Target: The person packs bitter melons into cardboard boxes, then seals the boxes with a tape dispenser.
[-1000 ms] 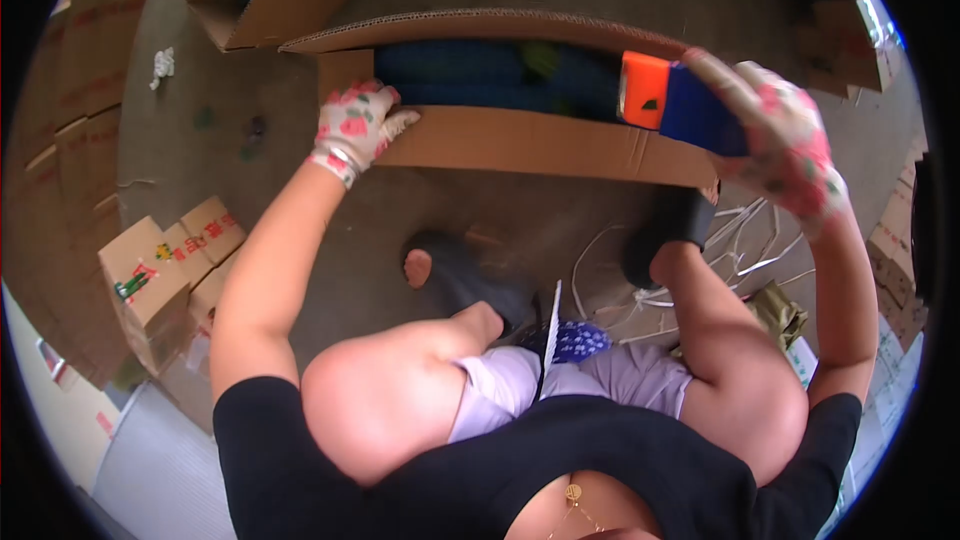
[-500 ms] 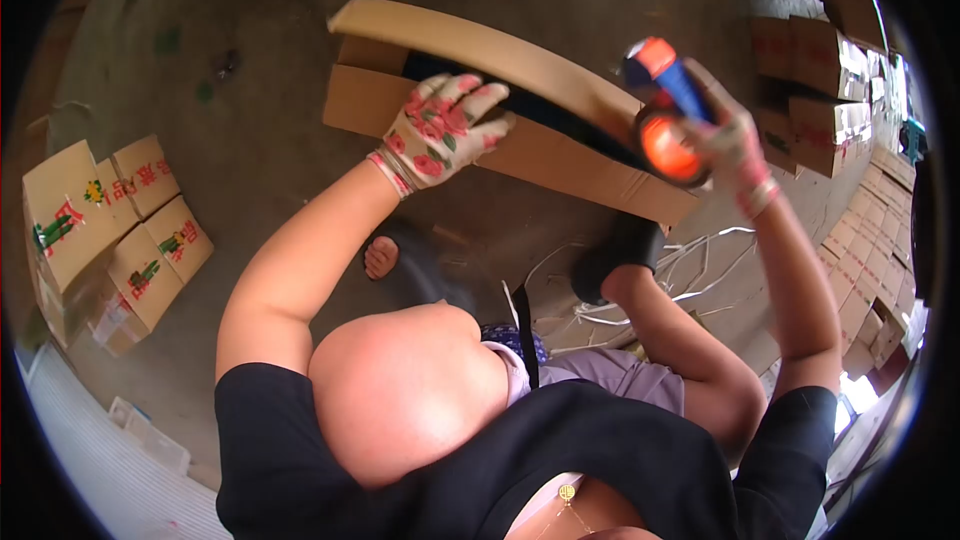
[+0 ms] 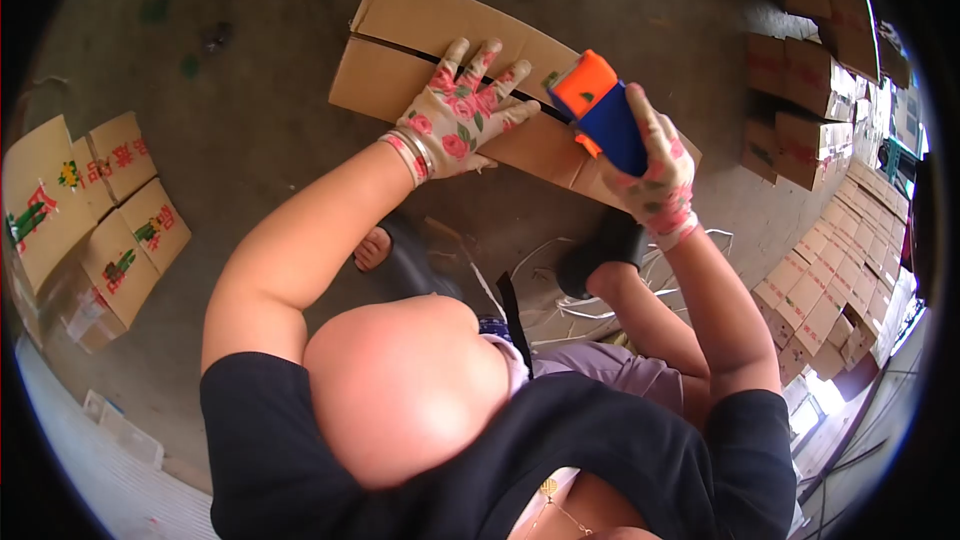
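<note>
A cardboard carton point(image 3: 535, 145) lies on the floor point(image 3: 260, 80), its two top flaps point(image 3: 430, 18) nearly meeting. The gloved left hand point(image 3: 462, 118) rests across both flaps, just left of the carton's middle, its grip wide and splayed; the gloved right hand point(image 3: 657, 165) has its grip closed around an orange-and-blue tape dispenser point(image 3: 611, 130), over the carton's top toward its right end.

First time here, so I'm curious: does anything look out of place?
Loose white straps lie strewn on the floor by one shoe, like litter. The box has a dark gap along its top, as if not fully shut.
</note>
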Demonstrator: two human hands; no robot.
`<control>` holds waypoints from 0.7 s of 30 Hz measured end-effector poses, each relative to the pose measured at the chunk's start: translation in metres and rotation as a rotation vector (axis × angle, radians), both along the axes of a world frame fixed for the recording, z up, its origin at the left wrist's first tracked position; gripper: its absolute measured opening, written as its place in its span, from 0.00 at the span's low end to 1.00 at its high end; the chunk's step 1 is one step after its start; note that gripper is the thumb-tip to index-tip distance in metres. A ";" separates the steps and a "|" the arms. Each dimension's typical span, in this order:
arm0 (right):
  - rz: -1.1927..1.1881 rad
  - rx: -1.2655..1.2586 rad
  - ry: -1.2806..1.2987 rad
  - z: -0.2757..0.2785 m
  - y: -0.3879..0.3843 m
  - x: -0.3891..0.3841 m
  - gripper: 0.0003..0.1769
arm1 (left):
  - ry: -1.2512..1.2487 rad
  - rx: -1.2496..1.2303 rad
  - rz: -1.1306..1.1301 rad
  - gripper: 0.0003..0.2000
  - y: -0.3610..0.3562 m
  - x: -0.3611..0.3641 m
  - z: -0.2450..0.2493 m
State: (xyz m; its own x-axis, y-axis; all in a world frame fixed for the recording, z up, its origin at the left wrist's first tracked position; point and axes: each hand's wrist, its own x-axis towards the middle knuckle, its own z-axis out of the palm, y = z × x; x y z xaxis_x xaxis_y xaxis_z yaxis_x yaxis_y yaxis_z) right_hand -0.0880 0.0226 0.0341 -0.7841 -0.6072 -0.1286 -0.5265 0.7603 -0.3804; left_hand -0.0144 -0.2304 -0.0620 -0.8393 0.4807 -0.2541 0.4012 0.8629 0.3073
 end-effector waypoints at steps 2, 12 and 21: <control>-0.107 -0.187 -0.115 -0.003 0.007 -0.025 0.43 | 0.041 0.036 0.017 0.41 0.000 0.001 -0.001; -0.369 -0.304 -0.520 -0.040 -0.058 -0.139 0.42 | 0.099 0.027 0.153 0.43 0.014 0.015 -0.012; 0.119 0.190 0.097 -0.016 -0.080 -0.079 0.40 | 0.129 0.067 0.227 0.45 0.011 0.010 -0.017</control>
